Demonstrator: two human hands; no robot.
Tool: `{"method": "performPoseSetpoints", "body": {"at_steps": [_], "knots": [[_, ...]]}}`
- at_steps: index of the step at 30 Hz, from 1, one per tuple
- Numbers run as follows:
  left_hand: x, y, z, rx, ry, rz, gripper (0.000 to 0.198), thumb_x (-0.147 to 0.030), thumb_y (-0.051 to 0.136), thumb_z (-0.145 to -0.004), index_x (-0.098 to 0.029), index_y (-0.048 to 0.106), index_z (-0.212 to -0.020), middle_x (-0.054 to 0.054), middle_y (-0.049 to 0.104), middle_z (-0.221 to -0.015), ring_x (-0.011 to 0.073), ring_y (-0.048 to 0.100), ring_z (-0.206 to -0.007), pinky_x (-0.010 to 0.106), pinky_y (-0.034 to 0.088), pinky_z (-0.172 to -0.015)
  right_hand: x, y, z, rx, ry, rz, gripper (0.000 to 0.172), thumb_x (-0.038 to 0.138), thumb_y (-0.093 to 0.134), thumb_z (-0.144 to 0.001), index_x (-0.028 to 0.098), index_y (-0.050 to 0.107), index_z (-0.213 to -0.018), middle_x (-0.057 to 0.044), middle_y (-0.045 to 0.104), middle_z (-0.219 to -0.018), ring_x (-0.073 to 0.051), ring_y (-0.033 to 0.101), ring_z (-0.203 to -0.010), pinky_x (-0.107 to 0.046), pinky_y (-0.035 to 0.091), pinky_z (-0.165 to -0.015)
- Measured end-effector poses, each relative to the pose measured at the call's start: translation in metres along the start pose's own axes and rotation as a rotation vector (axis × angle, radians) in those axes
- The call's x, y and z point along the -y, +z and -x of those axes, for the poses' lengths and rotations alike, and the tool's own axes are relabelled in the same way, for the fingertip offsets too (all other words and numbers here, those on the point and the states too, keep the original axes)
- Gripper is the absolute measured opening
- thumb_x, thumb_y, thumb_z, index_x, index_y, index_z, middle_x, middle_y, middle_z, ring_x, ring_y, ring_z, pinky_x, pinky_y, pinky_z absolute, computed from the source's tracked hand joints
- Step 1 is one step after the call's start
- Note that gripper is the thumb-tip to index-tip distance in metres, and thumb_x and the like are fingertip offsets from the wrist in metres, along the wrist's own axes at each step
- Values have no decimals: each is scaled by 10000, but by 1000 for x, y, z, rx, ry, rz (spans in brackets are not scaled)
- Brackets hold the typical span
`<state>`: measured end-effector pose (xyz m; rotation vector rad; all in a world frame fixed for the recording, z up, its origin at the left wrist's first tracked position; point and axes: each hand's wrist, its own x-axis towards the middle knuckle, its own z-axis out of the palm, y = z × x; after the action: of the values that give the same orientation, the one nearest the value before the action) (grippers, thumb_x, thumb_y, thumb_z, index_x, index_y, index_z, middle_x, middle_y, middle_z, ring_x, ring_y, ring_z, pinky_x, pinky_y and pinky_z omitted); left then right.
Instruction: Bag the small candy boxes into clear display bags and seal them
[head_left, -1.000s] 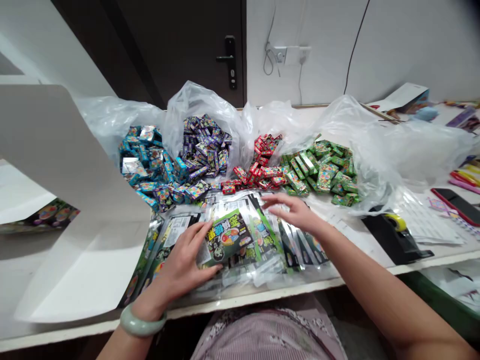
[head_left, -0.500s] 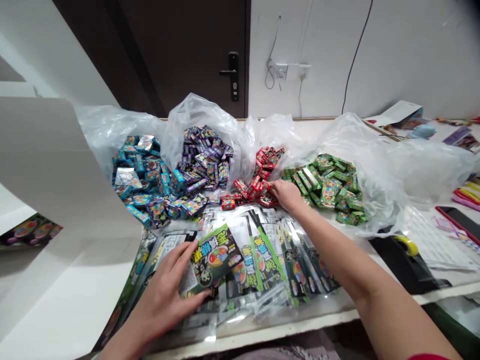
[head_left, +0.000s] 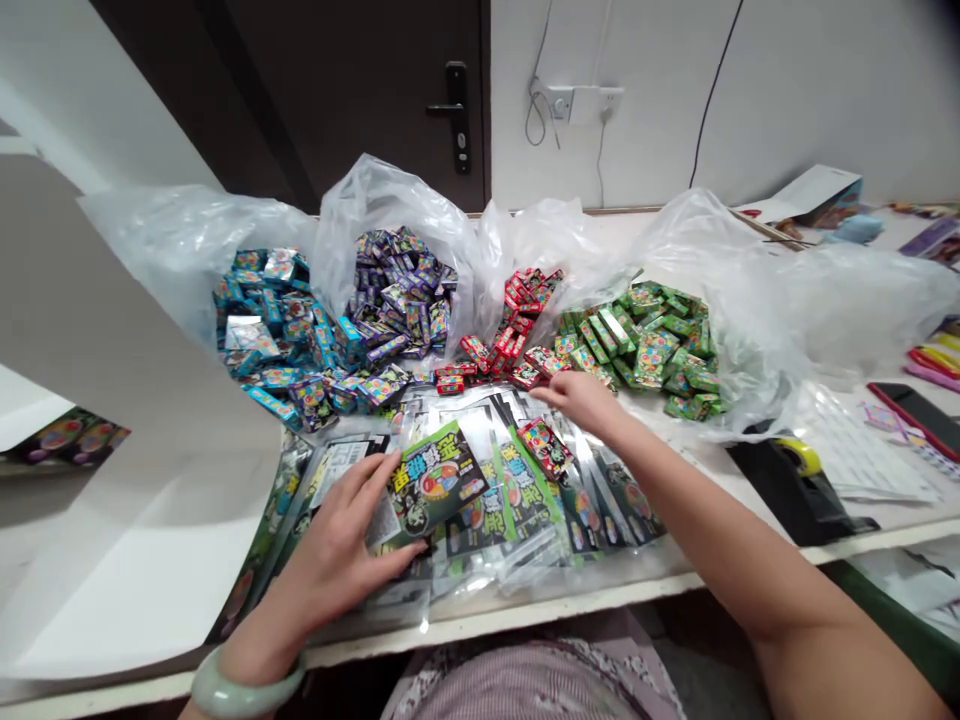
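My left hand holds a flat black-and-green printed bag by its left edge, thumb below and fingers above. More such bags lie overlapped under it across the table's front. My right hand is over the back of these bags, just in front of the red boxes, with its fingers curled together and nothing visible in them. Below its fingertips, a small red box rests on the bags, apart from the pile of small red boxes.
Clear plastic bags at the back spill blue boxes, purple boxes and green boxes. A large white curved sheet stands at left. Right are a tape dispenser, papers and a phone.
My right hand has drawn back from the red pile, and a red box now lies on the bags. My left hand keeps the printed bag. The view has tilted down slightly.
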<state>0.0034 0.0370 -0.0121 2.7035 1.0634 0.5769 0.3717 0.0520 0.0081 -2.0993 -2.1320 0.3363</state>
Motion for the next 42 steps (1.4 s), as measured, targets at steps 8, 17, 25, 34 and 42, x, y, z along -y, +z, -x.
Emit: {"method": "performPoseSetpoints", "body": {"at_steps": [8,17,25,34,42], "knots": [[-1,-7,2,48,24,2,894,-410,693,-789,-281,182,-1512,130,414,-1394,346,453,-1280,496,422,-1070,-27,9,28,290,-444,-148,882,215,782,-665,237,383,-1452,-124,384,-1508,-315,301,-1408,-504,285,-1123],[-21,-6,-9,89,57,15,959,-368,732,-760,-249,160,-1520,150,419,-1384,358,432,-1278,512,399,-1076,15,-38,68,71,-598,-277,770,321,657,-785,206,327,-1471,-138,392,-1433,-288,414,-1298,-452,369,-1096],[-30,-3,-7,149,43,123,990,-441,758,-744,-261,168,-1518,146,368,-1437,355,404,-1317,510,392,-1097,44,-32,63,28,-686,-52,744,274,696,-740,157,403,-1414,-172,475,-1349,-316,465,-1212,-465,417,-1038],[-33,-1,-4,149,14,163,987,-396,784,-713,-250,205,-1499,150,371,-1415,351,395,-1318,519,394,-1092,49,-34,65,60,-688,-29,690,314,727,-724,139,472,-1341,-170,514,-1271,-308,506,-1128,-439,446,-988],[-25,-10,1,161,77,96,973,-352,756,-748,-258,161,-1512,156,367,-1416,352,402,-1304,530,381,-1097,50,-39,68,135,-711,-93,721,303,754,-717,168,462,-1363,-149,509,-1294,-291,505,-1140,-433,453,-989]]}}
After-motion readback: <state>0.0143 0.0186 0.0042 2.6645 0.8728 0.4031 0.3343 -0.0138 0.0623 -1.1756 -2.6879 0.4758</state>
